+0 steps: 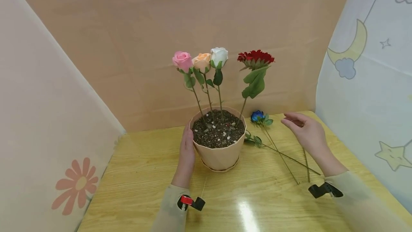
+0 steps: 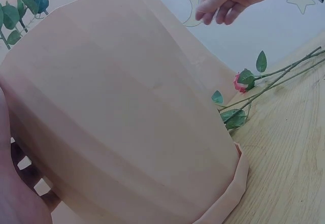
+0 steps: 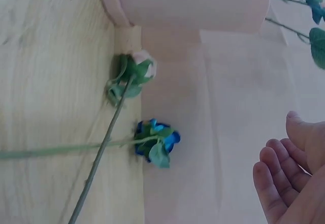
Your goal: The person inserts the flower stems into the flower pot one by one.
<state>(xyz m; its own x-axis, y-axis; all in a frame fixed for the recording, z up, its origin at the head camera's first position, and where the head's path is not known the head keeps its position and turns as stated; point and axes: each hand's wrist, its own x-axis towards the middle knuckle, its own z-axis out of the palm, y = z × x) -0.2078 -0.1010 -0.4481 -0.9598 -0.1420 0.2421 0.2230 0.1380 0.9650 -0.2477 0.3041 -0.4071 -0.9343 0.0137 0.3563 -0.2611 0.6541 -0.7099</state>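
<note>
A beige flowerpot (image 1: 222,158) filled with dark soil and pebbles stands on its saucer. Pink (image 1: 182,61), peach (image 1: 202,62) and white (image 1: 219,57) roses rise from the soil, with a dark red flower (image 1: 256,59) on the right. My left hand (image 1: 186,146) rests along the pot's left side. Over the table's right part hovers my right hand (image 1: 307,133), fingers loosely bent, holding nothing. Below and left of it lies a blue rose (image 1: 257,116). A pale rose (image 3: 144,65) lies with its stem crossing the blue one's; a reddish rose (image 2: 239,83) appears in the left wrist view.
The wooden table (image 1: 145,174) meets a tan backdrop (image 1: 145,63) behind the pot. A printed white cloth (image 1: 379,92) borders the right side, and another pale cloth (image 1: 48,117) hangs at left. A third stem (image 1: 306,164) lies under my right hand.
</note>
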